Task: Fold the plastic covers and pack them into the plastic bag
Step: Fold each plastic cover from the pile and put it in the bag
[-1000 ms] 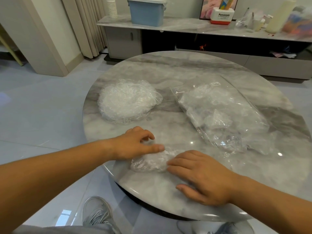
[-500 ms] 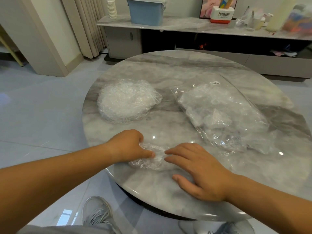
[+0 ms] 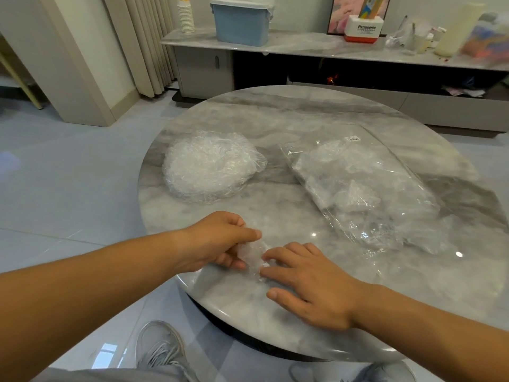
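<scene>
A small folded clear plastic cover [image 3: 252,256] sits near the front edge of the round marble table [image 3: 303,119]. My left hand [image 3: 220,241] pinches its left side between thumb and fingers, lifting it a little. My right hand [image 3: 311,282] lies flat beside it, fingertips pressing the cover's right edge. A round pile of crinkled plastic covers [image 3: 209,166] rests at the table's left. A clear plastic bag [image 3: 366,188] holding several folded covers lies at the right, its opening toward the front.
Behind the table runs a low marble-topped cabinet [image 3: 303,48] carrying a blue bin [image 3: 242,23], stacked cups [image 3: 186,15] and a white box [image 3: 363,28]. Curtains [image 3: 148,42] hang at the back left. My grey shoe [image 3: 162,348] stands on the tiled floor below the table edge.
The cover went from a flat wide strip to a smaller bundle. My left hand folded it rightward and now pinches it up, while my right hand shifted slightly left against it.
</scene>
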`<state>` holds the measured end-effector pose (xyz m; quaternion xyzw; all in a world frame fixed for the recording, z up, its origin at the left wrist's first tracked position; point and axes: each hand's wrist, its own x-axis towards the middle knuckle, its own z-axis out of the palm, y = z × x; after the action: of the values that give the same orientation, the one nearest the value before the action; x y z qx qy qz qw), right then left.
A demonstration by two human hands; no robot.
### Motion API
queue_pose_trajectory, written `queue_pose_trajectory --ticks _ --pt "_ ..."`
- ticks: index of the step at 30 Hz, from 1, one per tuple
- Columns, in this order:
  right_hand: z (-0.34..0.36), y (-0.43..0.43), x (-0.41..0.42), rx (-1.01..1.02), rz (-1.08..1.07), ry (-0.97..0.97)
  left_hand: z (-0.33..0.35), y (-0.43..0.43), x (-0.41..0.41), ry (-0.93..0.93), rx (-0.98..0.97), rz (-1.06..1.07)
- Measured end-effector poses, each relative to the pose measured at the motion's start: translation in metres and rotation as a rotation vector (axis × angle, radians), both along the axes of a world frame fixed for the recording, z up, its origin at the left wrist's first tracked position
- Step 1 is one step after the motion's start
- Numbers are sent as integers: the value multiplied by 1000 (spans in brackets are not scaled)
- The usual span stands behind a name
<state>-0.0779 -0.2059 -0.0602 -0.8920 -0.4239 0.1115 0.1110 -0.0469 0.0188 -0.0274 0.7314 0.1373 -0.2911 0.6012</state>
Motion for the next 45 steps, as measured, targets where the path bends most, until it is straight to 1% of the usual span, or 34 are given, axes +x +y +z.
queue_pose_trajectory --ticks 2,4,7,8,10,12,15,17,21,23,26,28,30,33,37,39,41,43,45 --pt "-1 0 -1 3 5 9 1 -6 -3 2 -95 -45" --pt "-2 -2 -3 50 11 50 -1 -11 -6 25 -132 -62" --pt "2 -11 -7 258 -73 155 -8 -16 -8 27 -98 -73" --pt "4 -13 -8 332 -109 149 -9 -16 -9 21 -73 -84" --pt "8 -16 -9 404 -131 28 -11 -16 -9 5 -36 -124" --pt "10 -14 -8 390 -59 -97 -11 -16 -9 -11 -27 -168" --pt "10 -12 -7 243 29 -122 -8 -16 -10 -29 -12 -193" --pt "5 -15 -7 165 12 -115 -7 -15 -9 -32 -13 -189" --pt "-2 -26 -7 106 -40 -136 -2 -13 -7 -42 -13 -196" --pt "-4 -30 -8 104 -39 -142 -1 -15 -4 -92 53 -188" --pt "-6 -30 -10 127 -35 -142 -5 -17 6 -302 327 -219" --pt "-6 -31 -9 146 -33 -137 -8 -18 12 -383 469 -278" --pt "-6 -33 -9 164 -24 -125 -8 -20 15 -397 535 -343" --pt "-4 -36 -8 169 14 -77 -4 -26 18 -387 570 -424" --pt "-2 -40 -9 181 53 -18 -1 -35 21 -297 622 -566" --pt "-1 -42 -11 262 -8 26 -3 -35 19 -264 599 -560" --pt "1 -41 -13 410 -187 107 -6 -34 18 -216 510 -504" --pt "5 -39 -14 576 -433 252 -8 -31 18 -159 363 -404" --pt "8 -34 -10 767 -640 458 -8 -28 16 -108 188 -255"
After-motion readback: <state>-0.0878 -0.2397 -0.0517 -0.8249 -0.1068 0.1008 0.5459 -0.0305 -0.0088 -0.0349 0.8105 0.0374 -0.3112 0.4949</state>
